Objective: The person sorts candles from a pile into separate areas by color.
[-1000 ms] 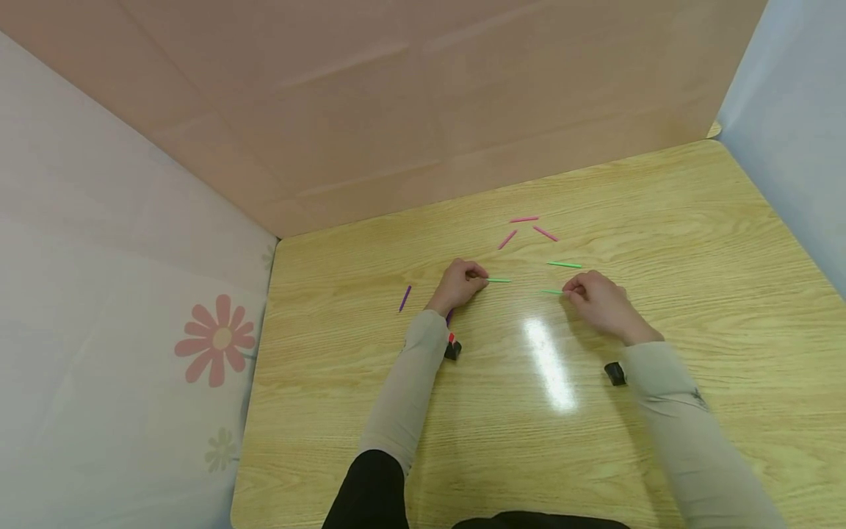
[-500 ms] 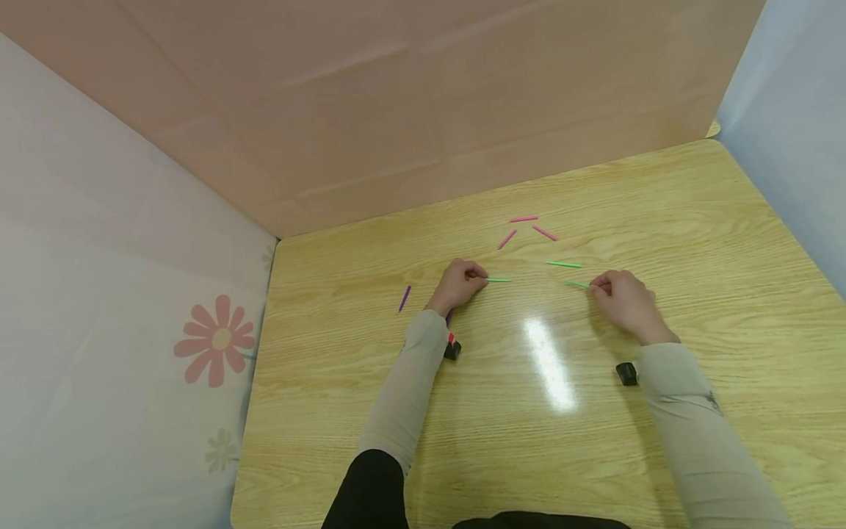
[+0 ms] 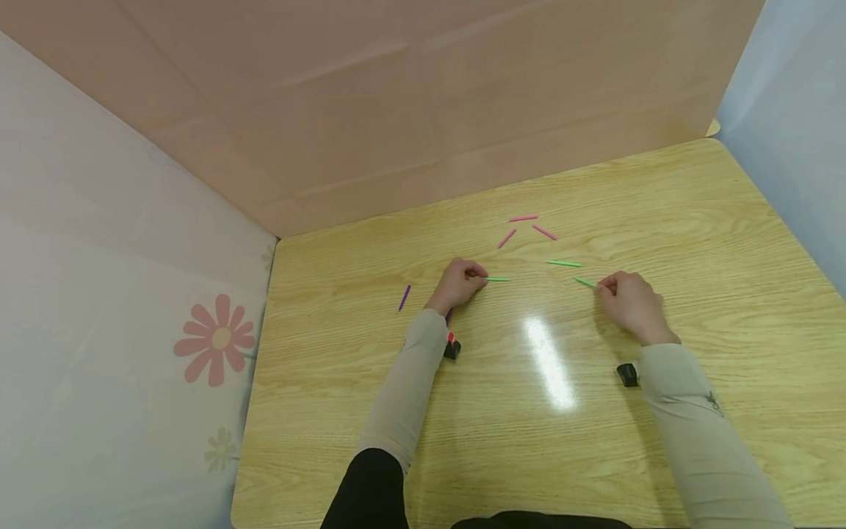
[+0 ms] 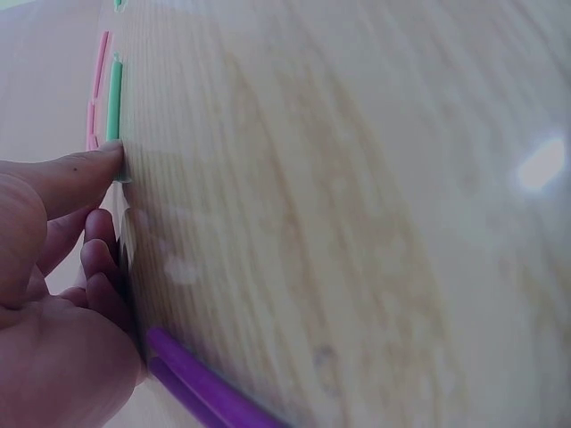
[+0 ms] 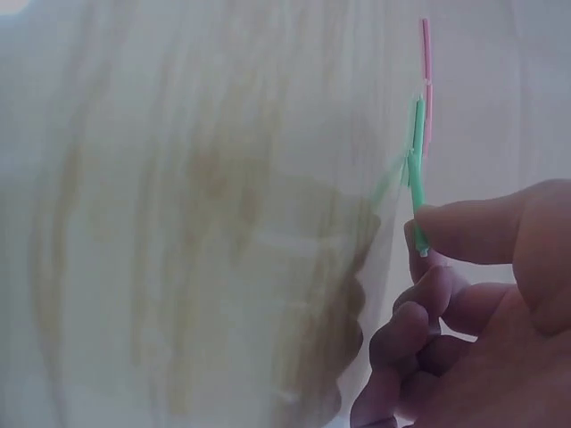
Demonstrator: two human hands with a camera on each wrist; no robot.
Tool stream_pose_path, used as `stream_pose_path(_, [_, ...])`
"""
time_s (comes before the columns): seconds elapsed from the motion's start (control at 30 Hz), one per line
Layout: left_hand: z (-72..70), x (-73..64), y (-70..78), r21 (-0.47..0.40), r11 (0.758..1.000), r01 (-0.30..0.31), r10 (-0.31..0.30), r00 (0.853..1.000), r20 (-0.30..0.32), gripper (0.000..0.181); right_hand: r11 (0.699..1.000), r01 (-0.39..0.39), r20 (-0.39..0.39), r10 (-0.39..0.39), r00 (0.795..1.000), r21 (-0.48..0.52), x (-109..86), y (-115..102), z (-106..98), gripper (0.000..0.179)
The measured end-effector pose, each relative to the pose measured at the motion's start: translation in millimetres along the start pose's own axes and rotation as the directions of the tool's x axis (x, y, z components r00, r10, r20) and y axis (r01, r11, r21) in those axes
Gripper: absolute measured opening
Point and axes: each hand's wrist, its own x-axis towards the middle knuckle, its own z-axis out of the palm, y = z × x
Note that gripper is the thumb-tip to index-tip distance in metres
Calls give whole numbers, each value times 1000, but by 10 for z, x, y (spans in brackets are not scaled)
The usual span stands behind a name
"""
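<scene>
My left hand (image 3: 457,285) pinches the near end of a thin green plastic stick (image 3: 499,279) between thumb and finger, low at the table. In the left wrist view the thumb lies on that green stick (image 4: 114,98). Farther right, my right hand (image 3: 631,303) pinches the right end of another green stick (image 3: 585,282), whose free end points left and slightly away. A third green stick (image 3: 565,263) lies just beyond it. Behind them, three pink sticks (image 3: 523,218) form a loose open-cornered triangle.
A purple stick (image 3: 405,298) lies left of my left hand. More purple (image 3: 449,317) shows by the left wrist, partly hidden by it. The wood-grain table (image 3: 317,353) meets a brown back panel (image 3: 396,110) and a flowered left wall (image 3: 132,257).
My right hand has moved to the right, taking its green stick along and tilting the free end away, nearer the third green stick. The left hand has stayed in place.
</scene>
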Motion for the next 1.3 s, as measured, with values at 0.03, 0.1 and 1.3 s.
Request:
stream_pose_path(0.03, [0, -1, -1, 0, 1000, 0, 0, 1000, 1, 12, 1000, -5, -1, 5, 1000, -6, -1, -3, 0, 37])
stream_pose_path(0.1, [-1, -1, 1, -2, 1000, 2, -2, 1000, 4, 12, 1000, -14, -1, 14, 1000, -12, -3, -11, -3, 38])
stream_pose_path(1.3, [4, -5, -3, -16, 1000, 13, -13, 1000, 2, 13, 997, -49, 101, 54, 993, -53, -11, -88, 19, 44])
